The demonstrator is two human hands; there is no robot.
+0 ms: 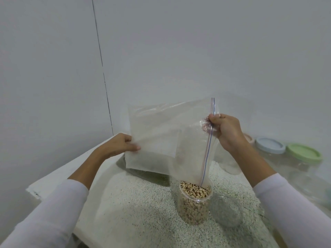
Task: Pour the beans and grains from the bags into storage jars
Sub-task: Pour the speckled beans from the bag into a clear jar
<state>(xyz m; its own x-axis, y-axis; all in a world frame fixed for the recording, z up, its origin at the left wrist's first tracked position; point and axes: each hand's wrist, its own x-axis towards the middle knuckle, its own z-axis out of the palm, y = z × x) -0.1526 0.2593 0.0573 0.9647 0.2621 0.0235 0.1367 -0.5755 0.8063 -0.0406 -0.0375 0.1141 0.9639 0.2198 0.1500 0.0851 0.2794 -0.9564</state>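
The right hand (224, 131) is closed around the zip edge of a clear plastic bag (161, 136), the fingers curled and the plastic bunched in the fist just behind the coloured zip strip (207, 144). The left hand (118, 144) pinches the opposite, sealed edge of the bag between thumb and fingers, so that the bag is stretched between both hands and raised above the speckled counter (143, 203). The bag appears emptied; no beans can be made out inside it, though the film is hazy. It is held tipped so that the mouth is directed downward: the zip strip runs steeply from the right hand down to its lower end, which reaches into the mouth of the open jar (194, 201). This is judged to be why the grip is arranged so, the lower corner being used as a spout and the sealed edge being kept high so that the last contents slide toward the opening. The long axis of the bag runs from the left hand across to the right. The jar stands upright on the counter, filled nearly to the rim with black-eyed beans (195, 189). Just beside it on the right an empty clear jar (226, 210) is seen, and further right lidded jars with a blue lid (269, 144) and a green lid (303, 152) are ranged along the wall.
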